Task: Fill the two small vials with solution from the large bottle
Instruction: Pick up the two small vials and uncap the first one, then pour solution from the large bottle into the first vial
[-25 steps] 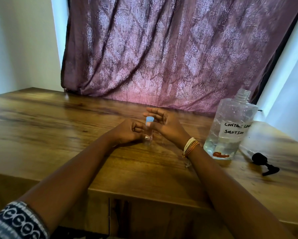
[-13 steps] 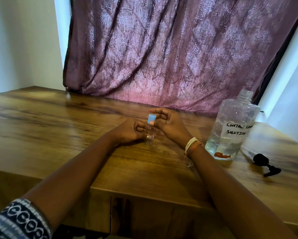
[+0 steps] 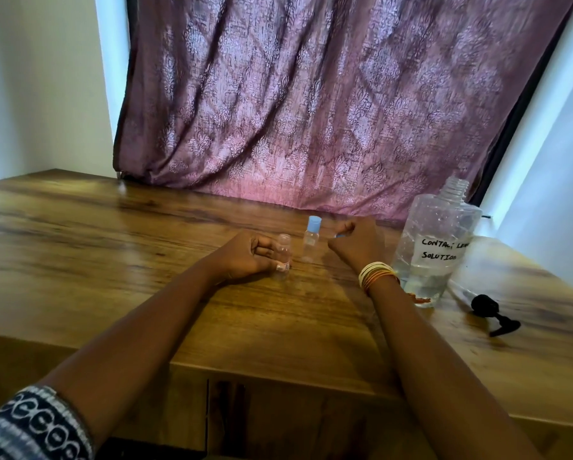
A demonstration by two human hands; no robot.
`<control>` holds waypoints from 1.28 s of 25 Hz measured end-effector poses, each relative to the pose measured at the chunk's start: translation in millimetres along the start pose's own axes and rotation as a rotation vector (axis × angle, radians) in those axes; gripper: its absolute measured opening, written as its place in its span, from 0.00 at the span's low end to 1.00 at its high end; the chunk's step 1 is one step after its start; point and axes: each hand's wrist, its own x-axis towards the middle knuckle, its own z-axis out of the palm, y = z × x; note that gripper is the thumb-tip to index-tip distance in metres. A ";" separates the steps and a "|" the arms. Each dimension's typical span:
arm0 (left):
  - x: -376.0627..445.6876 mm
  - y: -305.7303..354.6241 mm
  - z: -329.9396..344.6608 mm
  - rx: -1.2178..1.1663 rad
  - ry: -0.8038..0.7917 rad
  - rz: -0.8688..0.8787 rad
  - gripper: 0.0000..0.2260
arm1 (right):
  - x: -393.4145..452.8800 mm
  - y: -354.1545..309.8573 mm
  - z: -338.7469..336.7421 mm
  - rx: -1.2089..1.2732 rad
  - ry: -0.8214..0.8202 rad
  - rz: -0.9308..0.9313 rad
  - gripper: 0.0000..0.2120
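Your left hand (image 3: 245, 257) curls around a small clear plastic vial (image 3: 283, 255) that stands upright and uncapped on the brown wooden table (image 3: 112, 247); your thumb presses near its white label. Whether this vial holds any liquid cannot be told. Just beyond your left fingertips, between your two hands, stands a second small clear vial with a pale blue cap (image 3: 311, 240), upright and touched by neither hand; its contents are also unclear. Your right hand (image 3: 356, 242) is loosely clenched just beside that capped vial, pinching a small pale blue thing (image 3: 339, 235) that is too hidden to name. To the outer side of your right wrist stands the large clear plastic bottle (image 3: 439, 240), open at its threaded neck, labelled "CONTACT LENS SOLUTION" by hand, with clear liquid low in its base. Further out from it a black pump cap (image 3: 492, 313) lies on the table. Count: two vials, one bottle, one pump cap.
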 end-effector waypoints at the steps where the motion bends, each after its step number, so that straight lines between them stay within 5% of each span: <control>1: -0.3 -0.1 0.3 -0.004 0.000 0.002 0.13 | 2.3 4.9 3.3 -0.056 -0.005 -0.009 0.03; 13: -5.8 6.9 6.1 0.014 -0.032 0.003 0.14 | -4.9 22.3 17.7 -0.207 -0.172 0.203 0.26; 19: -11.4 9.9 21.4 0.039 0.009 0.000 0.11 | -71.2 10.7 -20.0 -0.102 -0.246 0.135 0.18; 25: -15.7 25.0 57.7 0.037 0.001 0.016 0.11 | -84.4 22.3 -74.3 0.186 0.125 0.020 0.02; 28: -12.4 31.2 77.0 0.036 -0.032 0.028 0.12 | -77.1 23.8 -97.0 0.307 0.416 -0.090 0.03; 30: -9.9 32.5 84.1 0.048 -0.026 0.053 0.12 | -64.1 31.2 -109.9 0.325 0.563 -0.156 0.10; 32: -8.3 29.8 85.7 0.102 0.000 0.083 0.14 | -44.0 41.1 -120.3 0.340 0.498 -0.081 0.27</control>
